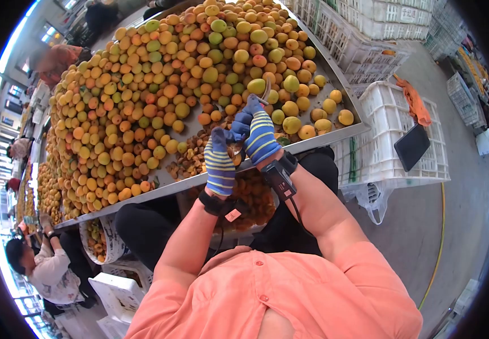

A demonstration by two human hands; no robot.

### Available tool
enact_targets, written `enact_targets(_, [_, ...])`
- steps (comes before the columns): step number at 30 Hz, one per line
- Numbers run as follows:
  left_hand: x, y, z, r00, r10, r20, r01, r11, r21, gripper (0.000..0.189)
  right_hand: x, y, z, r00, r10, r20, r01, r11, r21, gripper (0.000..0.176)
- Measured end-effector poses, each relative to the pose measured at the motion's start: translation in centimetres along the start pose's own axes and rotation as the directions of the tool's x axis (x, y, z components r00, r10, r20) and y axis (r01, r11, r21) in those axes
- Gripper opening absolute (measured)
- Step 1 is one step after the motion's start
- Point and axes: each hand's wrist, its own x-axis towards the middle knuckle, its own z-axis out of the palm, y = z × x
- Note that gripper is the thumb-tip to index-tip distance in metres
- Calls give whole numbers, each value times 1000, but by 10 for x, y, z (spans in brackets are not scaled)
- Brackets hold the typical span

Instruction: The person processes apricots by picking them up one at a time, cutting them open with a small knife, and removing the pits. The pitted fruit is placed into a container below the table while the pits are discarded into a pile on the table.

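Note:
Both my hands wear blue gloves with yellow stripes and meet at the near edge of a metal table. My right hand (260, 135) is closed around a small curved knife (267, 89), its blade pointing up and away from me. Beside it, my left hand (220, 161) has its fingers closed on an apricot (236, 153), mostly hidden between the gloves. Just past my hands lie brown-orange apricot scraps (190, 161). A large heap of yellow, orange and green apricots (159, 79) covers the table beyond. Below the edge, a container of orange pieces (253, 198) sits between my knees.
The table's raised metal rim (335, 134) runs in front of me. White plastic crates (419, 164) stand at the right, one bearing a black tablet (412, 148) and an orange cloth (414, 101). At the left, a co-worker (52, 271) sits near a white bucket (111, 237).

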Motion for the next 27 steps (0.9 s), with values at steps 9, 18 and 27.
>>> enact_targets(9, [43, 4, -52, 991, -119, 66, 129, 972, -195, 60, -19, 7, 13, 845, -73, 530, 533, 206, -821, 30])
enact_targets(18, [35, -2, -93, 967, -247, 67, 250, 967, -48, 47, -28, 17, 9, 648, -4, 762, 659, -498, -563, 26])
enact_targets(27, [-63, 44, -107, 764, -542, 349, -203, 313, 928, 28, -22, 11, -1, 697, -85, 712, 533, -603, -593, 29])
